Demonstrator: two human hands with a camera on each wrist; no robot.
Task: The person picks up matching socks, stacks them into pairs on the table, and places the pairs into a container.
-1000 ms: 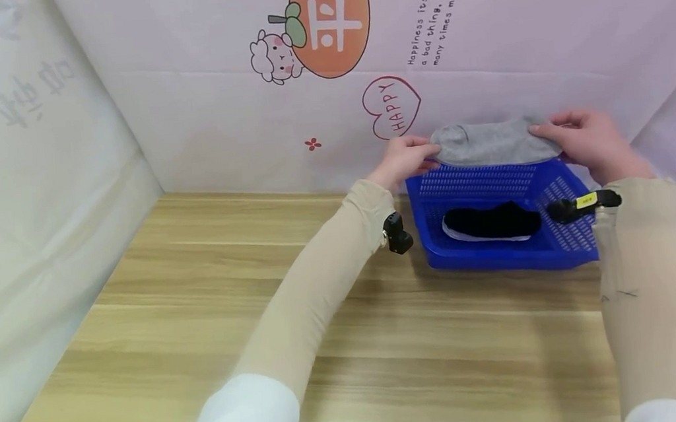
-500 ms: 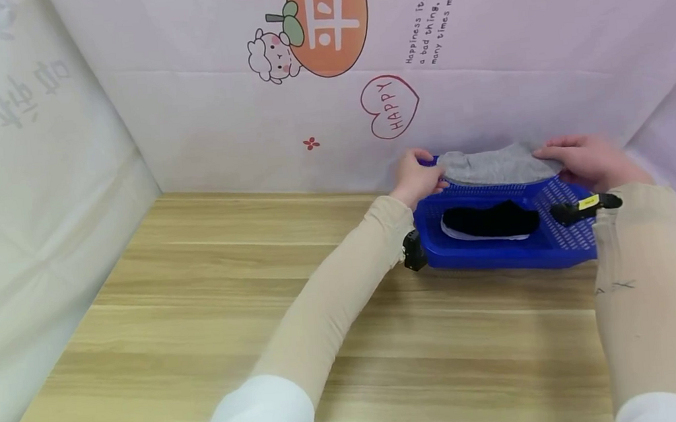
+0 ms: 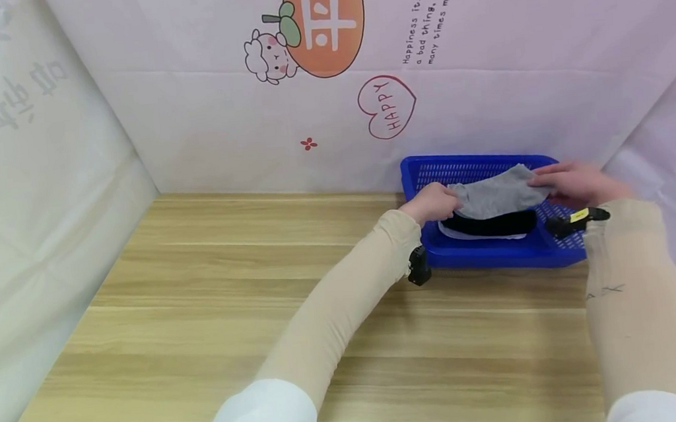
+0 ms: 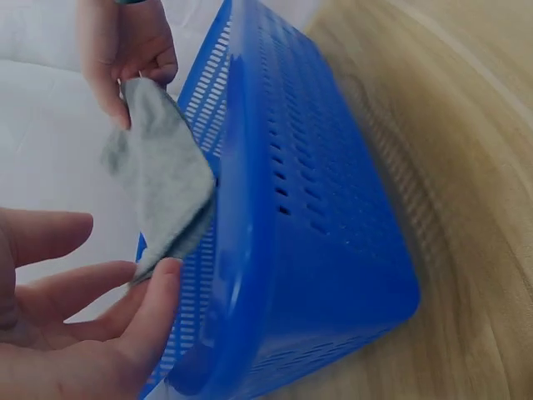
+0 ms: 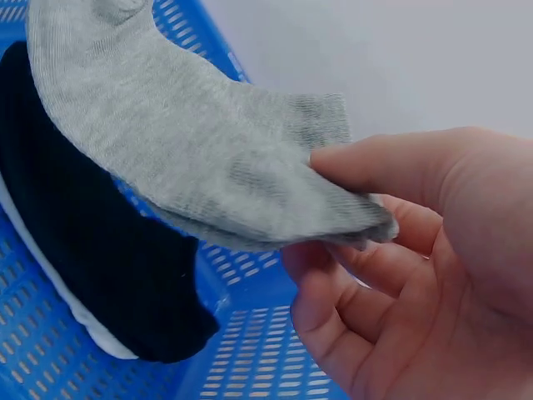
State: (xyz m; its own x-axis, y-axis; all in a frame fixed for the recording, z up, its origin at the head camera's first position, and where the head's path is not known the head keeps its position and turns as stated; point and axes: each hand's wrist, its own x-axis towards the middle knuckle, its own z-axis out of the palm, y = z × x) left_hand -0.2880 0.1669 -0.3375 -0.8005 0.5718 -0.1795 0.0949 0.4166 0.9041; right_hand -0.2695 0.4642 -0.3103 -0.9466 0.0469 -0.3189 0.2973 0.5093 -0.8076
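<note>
Stretched between both hands is a grey sock (image 3: 494,193), seemingly doubled as a pair, held just over the inside of a blue plastic basket (image 3: 496,257). My left hand (image 3: 433,202) pinches its left end between fingers. At the other end, my right hand (image 3: 577,182) grips it with the thumb on top and fingers beneath, plain in the right wrist view. Below the grey sock lies a black sock (image 5: 92,217) on the basket floor, with a white sock (image 5: 108,340) showing along its edge. The grey sock partly covers the black one in the head view.
The basket stands on a wood-grain table (image 3: 203,314), close to a white backdrop (image 3: 218,127) printed with a heart and cartoon. A second white sheet (image 3: 35,228) hangs at the left. Both wrists carry small black cameras.
Both hands have come down and nearer with the grey sock, from above the basket's back rim to inside it, over the black sock. The black and white socks stay put.
</note>
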